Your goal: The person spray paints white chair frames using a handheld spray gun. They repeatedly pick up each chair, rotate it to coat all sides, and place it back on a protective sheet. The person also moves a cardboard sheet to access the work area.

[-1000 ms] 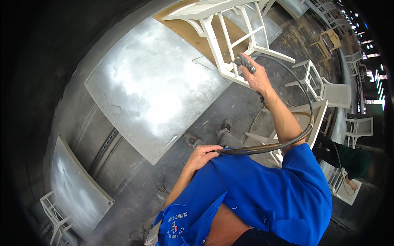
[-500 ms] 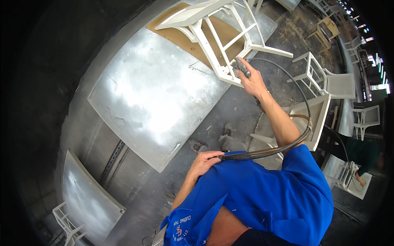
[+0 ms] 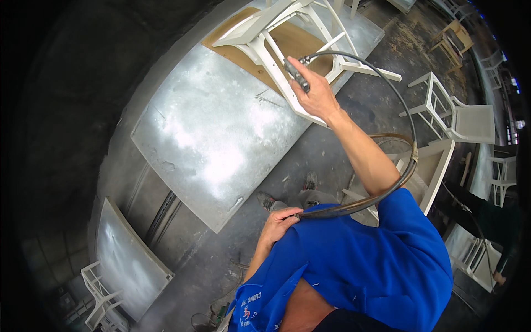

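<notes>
My right hand is closed round a grey metal spray gun, held against or just over the frame of a white wooden chair; I cannot tell whether it touches. The chair lies tipped over on a brown board on top of a metal-sheeted table. A dark hose leaves the gun, loops past my right forearm and runs back across my waist. There my left hand grips the hose, bundled with a brownish one. The gun's nozzle end is hard to make out.
Close to my right elbow stands a white chair, with another white chair beyond it. A bare-wood chair is farther back. A co-worker's dark sleeve shows at far right. A second metal-topped table and white chair are lower left.
My right hand has moved left and slightly nearer along the chair frame, turning the gun so its hose fitting shows. My left hand keeps its hold. The whole view has shifted a little.
</notes>
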A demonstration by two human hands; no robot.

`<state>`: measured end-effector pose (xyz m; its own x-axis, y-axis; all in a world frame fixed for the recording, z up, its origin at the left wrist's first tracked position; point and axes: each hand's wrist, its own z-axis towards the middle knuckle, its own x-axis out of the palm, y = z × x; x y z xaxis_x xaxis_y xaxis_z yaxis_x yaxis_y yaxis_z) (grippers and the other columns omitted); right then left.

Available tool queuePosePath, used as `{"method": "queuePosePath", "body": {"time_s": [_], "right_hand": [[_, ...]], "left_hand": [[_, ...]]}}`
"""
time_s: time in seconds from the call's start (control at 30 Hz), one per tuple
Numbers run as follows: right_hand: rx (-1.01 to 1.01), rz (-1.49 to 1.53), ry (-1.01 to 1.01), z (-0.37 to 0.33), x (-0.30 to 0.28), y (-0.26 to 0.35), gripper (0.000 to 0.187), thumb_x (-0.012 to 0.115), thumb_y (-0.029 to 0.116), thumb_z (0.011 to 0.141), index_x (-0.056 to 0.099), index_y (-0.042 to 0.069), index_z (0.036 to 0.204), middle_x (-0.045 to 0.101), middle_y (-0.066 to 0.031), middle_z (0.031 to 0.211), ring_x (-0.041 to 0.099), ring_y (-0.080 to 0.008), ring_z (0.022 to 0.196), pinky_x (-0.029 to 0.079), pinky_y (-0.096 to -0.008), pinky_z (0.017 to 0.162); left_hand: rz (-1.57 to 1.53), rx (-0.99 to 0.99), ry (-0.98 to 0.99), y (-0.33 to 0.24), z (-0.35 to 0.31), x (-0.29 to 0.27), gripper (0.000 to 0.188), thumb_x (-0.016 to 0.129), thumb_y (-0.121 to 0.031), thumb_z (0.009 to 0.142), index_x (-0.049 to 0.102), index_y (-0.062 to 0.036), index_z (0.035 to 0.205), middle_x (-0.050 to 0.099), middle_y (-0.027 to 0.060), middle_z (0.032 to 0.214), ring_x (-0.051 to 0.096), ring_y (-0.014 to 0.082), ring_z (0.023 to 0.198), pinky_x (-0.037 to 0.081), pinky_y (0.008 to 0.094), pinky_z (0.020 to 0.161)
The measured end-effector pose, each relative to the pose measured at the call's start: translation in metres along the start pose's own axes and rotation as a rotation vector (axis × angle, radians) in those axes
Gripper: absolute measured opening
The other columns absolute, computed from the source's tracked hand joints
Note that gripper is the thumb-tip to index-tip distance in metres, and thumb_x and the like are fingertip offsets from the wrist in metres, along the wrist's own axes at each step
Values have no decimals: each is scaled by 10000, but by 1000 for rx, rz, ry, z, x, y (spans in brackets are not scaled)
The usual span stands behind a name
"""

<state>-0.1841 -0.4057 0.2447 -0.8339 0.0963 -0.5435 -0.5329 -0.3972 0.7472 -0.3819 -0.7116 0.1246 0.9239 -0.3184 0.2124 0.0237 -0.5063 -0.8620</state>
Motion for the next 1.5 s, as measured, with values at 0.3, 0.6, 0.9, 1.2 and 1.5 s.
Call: {"method": "queuePosePath", "body": {"time_s": [0.3, 0.6, 0.9, 1.2, 1.5], "right_hand": [[237, -50, 144, -90, -19, -30, 557, 652, 190, 981, 519, 185, 1521, 699, -279, 1099, 672, -457, 1033, 518, -493, 921], [610, 42, 32, -127, -72, 44, 599, 654, 153, 987, 481, 150, 1560, 708, -170, 915, 688, -266, 860, 527, -364, 862], [175, -29, -105, -88, -90, 85, 578, 670, 116, 988, 498, 110, 1540, 674, -257, 1333, 680, -327, 1219, 506, -372, 1013], [345, -232, -127, -31, -136, -16, 619, 671, 157, 977, 459, 131, 1558, 643, -276, 1345, 620, -441, 1246, 478, -468, 1055], [716, -194, -248, 12, -206, -114, 610, 613, 258, 1018, 428, 159, 1590, 594, -253, 1457, 545, -429, 1382, 433, -471, 1123]], "left_hand": [[83, 130, 12, -12, 24, 3, 323, 691, 20, 914, 753, -52, 1222, 758, 83, 1162, 700, 211, 1087, 539, 329, 972], [238, 182, 341, -51, 64, -61, 316, 635, 7, 931, 738, -31, 1226, 727, 92, 1152, 682, 218, 1067, 523, 318, 950], [302, 213, 695, -99, 112, -61, 292, 632, -42, 943, 742, -33, 1213, 712, 95, 1153, 650, 208, 1108, 497, 314, 972], [309, 251, 1252, -226, 213, 50, 347, 617, -181, 1005, 695, -35, 1310, 734, 167, 1219, 698, 290, 1083, 523, 384, 937], [385, 296, 1477, -281, 294, 144, 440, 641, -272, 1005, 630, -96, 1408, 729, 183, 1156, 696, 341, 1020, 533, 429, 884]]}}
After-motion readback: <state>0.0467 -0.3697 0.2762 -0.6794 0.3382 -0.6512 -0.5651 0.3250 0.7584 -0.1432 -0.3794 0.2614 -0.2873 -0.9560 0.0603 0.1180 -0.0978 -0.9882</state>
